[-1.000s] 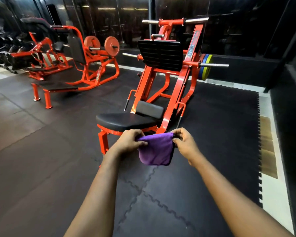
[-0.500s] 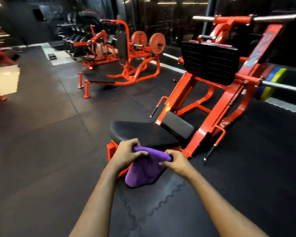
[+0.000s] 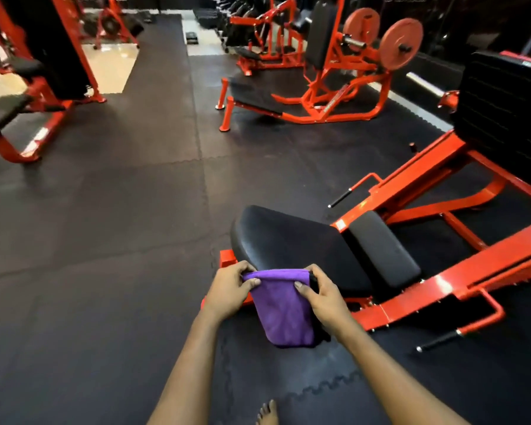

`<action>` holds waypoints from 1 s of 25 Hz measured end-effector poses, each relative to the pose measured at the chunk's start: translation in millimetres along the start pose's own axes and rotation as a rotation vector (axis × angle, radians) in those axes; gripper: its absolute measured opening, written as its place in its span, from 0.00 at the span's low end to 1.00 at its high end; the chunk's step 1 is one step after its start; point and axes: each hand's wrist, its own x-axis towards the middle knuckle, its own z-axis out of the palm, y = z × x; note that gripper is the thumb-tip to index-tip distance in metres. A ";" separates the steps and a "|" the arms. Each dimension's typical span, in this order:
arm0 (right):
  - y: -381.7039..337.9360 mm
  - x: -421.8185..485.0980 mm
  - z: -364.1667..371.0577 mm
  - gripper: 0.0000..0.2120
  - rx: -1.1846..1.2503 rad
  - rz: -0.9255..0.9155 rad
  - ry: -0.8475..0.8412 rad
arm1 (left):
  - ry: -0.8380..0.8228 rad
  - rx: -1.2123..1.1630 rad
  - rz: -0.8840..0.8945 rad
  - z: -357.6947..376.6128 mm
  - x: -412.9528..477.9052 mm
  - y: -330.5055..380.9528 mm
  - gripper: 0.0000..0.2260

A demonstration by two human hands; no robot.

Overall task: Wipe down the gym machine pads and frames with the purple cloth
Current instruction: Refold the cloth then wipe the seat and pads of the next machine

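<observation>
A bare foot [image 3: 269, 414] shows at the bottom edge, standing on the black interlocking floor mat [image 3: 105, 302]. Both forearms reach forward from there. The left hand [image 3: 229, 291] and the right hand [image 3: 322, 294] each pinch an upper corner of the purple cloth [image 3: 284, 308] between thumb and curled fingers, so its top edge is stretched between them and the folded rest hangs down. The cloth is held in the air just in front of the near end of the leg press machine, overlapping the front edge of the black seat pad [image 3: 288, 240]; whether it touches the pad cannot be told. Just behind the seat pad, a smaller black back pad [image 3: 380, 246] lies at an angle against it. The orange frame [image 3: 442, 280] runs along the right side, with a black-gripped handle [image 3: 439, 340] sticking out low and near. Farther up the rails stands the black ribbed footplate [image 3: 503, 111]. Beyond it, well apart, is another orange machine [image 3: 334, 87] carrying two orange weight plates [image 3: 405, 44], and a further orange machine [image 3: 37, 72] stands at the far left.
</observation>
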 end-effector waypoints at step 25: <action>258.7 283.6 141.9 0.35 -0.848 -0.648 -0.486 | 0.846 -0.300 -0.890 235.6 131.7 -221.4 0.13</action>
